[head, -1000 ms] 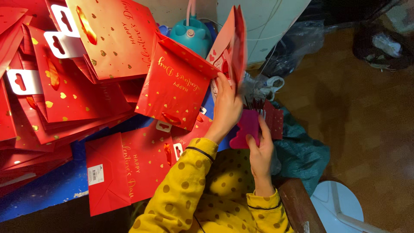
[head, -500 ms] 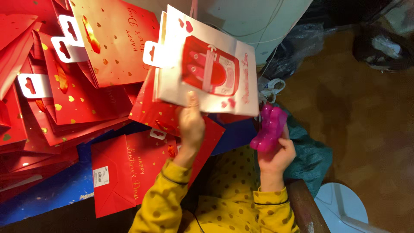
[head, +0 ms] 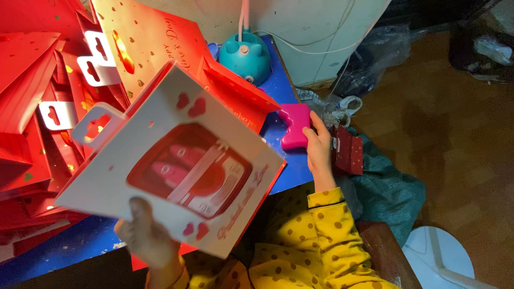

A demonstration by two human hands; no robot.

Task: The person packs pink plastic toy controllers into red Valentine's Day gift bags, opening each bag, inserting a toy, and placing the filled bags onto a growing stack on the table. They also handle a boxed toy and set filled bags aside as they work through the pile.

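Observation:
My left hand (head: 147,235) grips the lower edge of a white gift bag (head: 171,166) with red hearts, a red oval picture and a white cut-out handle, tilted flat toward me over the blue table (head: 289,160). My right hand (head: 318,147) rests on a pink bow-shaped object (head: 294,126) lying at the table's right edge. Both sleeves are yellow with brown dots.
Many red gift bags with gold dots (head: 48,107) are piled on the left and back of the table. A teal round device (head: 246,56) with a cord stands at the back. A small red piece (head: 348,152), teal cloth (head: 391,192) and a white stool (head: 444,257) sit to the right.
My left hand has swung the white bag down and toward me. My right hand has moved the pink object from mid-air onto the blue table's edge.

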